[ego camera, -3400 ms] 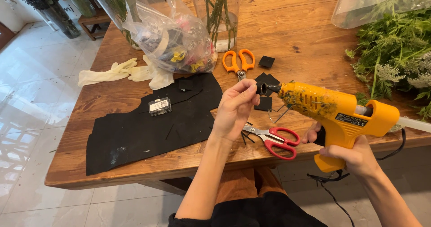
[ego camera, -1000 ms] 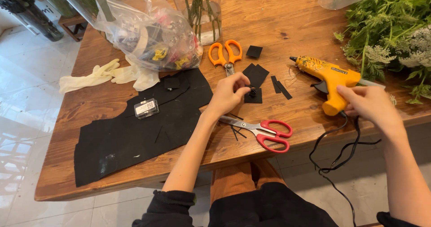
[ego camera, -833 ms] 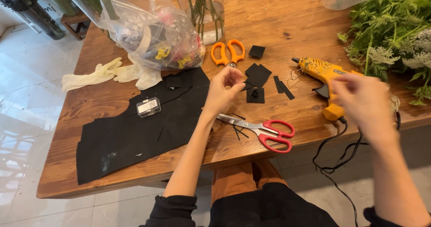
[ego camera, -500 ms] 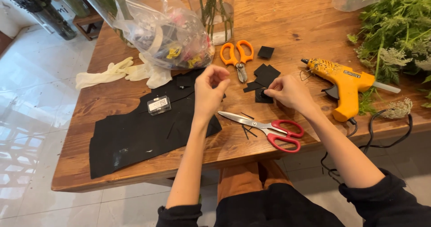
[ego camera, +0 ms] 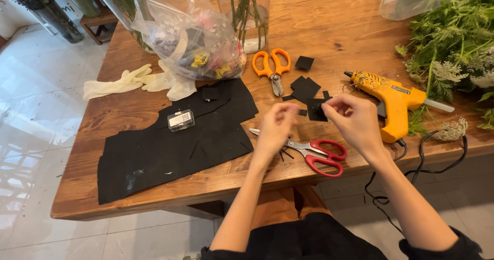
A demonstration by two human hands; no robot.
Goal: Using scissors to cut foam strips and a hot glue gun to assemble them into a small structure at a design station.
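Observation:
My right hand hovers over the table just left of the yellow glue gun, its fingertips pinching a small black felt piece. My left hand is blurred, with fingers curled, a short way to the left above the blades of the red-handled scissors. Whether it holds anything is unclear. More small black felt scraps lie just behind the hands. The glue gun rests on the wood, and its black cord runs off the front edge.
A large black felt sheet with a small clear box on it lies at left. Behind are orange scissors, a plastic bag of trinkets, white gloves, a glass vase and greenery.
My right hand set the glue gun down on the table and moved left to the black felt scraps. My left hand shifted right, toward the right hand.

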